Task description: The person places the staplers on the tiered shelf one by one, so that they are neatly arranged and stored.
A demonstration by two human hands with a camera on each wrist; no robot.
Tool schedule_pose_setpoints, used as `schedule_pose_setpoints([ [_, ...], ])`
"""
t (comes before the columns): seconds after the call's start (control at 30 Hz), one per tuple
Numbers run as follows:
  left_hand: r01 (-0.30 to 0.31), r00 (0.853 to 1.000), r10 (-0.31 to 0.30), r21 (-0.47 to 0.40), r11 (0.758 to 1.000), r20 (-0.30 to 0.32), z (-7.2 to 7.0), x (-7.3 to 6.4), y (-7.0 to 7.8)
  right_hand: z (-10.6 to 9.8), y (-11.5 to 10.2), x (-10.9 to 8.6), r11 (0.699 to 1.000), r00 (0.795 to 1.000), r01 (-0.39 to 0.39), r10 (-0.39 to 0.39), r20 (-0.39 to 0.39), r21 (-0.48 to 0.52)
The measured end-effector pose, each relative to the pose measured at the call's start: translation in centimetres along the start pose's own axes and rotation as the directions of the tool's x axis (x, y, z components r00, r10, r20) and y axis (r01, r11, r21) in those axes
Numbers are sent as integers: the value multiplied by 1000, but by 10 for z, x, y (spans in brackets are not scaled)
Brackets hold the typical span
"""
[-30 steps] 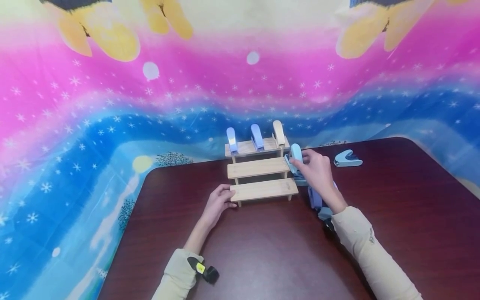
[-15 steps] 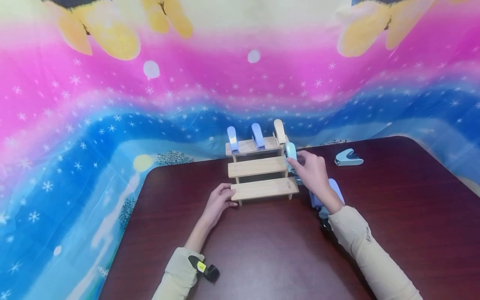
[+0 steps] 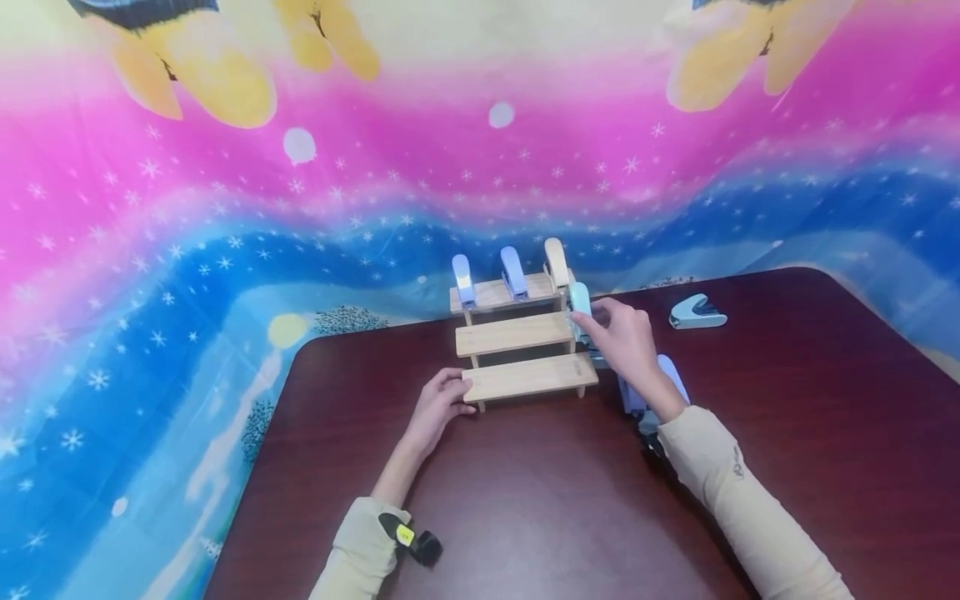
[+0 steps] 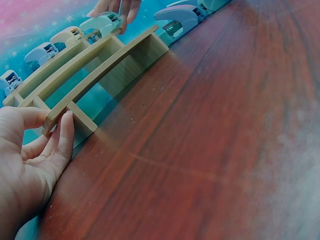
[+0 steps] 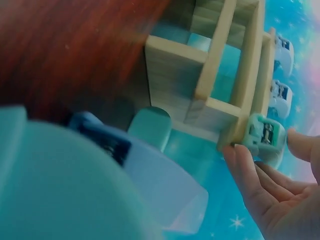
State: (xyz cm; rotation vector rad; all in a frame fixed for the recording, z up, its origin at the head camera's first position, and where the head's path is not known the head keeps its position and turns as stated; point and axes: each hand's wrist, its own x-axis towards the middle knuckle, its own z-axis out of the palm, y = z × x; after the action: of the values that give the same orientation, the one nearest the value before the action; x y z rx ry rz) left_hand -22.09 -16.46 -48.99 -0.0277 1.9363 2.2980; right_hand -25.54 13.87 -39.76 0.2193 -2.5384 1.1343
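Note:
A three-step wooden rack [image 3: 517, 379] stands on the dark table. My left hand [image 3: 435, 408] grips the left end of its lowest step, thumb above and fingers below in the left wrist view. At the right end of the middle step, my right hand [image 3: 630, 342] pinches a light teal stapler [image 3: 580, 300] between thumb and fingers. The right wrist view shows this stapler [image 5: 266, 136] end-on, right at the step's end. Along the top step stand two lavender staplers, one left [image 3: 463, 282] and one central [image 3: 513, 273], plus a cream stapler [image 3: 556, 263] at the right.
Another light teal stapler [image 3: 699, 313] lies on the table to the right. A lavender stapler [image 3: 672, 379] sits partly hidden under my right forearm, among other staplers. A patterned cloth [image 3: 405, 175] hangs directly behind the table.
My right hand has moved left with the teal stapler, bringing it to the middle step's right end, then hardly moves. My left hand stays on the rack.

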Motion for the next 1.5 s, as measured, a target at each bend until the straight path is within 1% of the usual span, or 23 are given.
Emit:
schedule_pose_setpoints([
  [0.17, -3, 1000, 3, 1, 1000, 0, 0, -2, -1, -15, 2, 3, 1000, 1000, -12, 12, 1, 0],
  [0.3, -10, 1000, 10, 3, 1000, 0, 0, -1, 0, -29, 4, 7, 999, 1000, -26, 26, 4, 19],
  [0.53, -12, 1000, 12, -5, 1000, 3, 0, 1, 1, -47, 12, 11, 996, 996, -68, 65, 63, 59],
  [0.73, -17, 1000, 17, -12, 1000, 2, 1, 2, -1, -61, 28, 15, 993, 992, -98, 92, 92, 64],
  [0.9, -16, 1000, 16, -9, 1000, -1, 1, 1, -1, -76, 48, 17, 990, 986, -133, 128, 109, 36],
  [1.13, -17, 1000, 17, -11, 1000, -5, 0, 1, -2, -95, 77, 19, 974, 958, -225, 226, 177, -29],
  [1.23, -16, 1000, 16, -6, 1000, -8, 0, 1, -1, -98, 89, 18, 966, 947, -249, 258, 193, -71],
  [1.33, -11, 1000, 11, -6, 1000, -12, 0, 1, -1, -98, 99, 18, 956, 931, -270, 290, 220, -116],
  [1.43, -13, 1000, 13, -5, 1000, -9, 0, 1, -1, -97, 109, 20, 948, 909, -275, 311, 276, -163],
  [1.5, -16, 1000, 16, -5, 1000, -6, -1, 1, -1, -95, 115, 21, 943, 886, -272, 323, 332, -191],
])
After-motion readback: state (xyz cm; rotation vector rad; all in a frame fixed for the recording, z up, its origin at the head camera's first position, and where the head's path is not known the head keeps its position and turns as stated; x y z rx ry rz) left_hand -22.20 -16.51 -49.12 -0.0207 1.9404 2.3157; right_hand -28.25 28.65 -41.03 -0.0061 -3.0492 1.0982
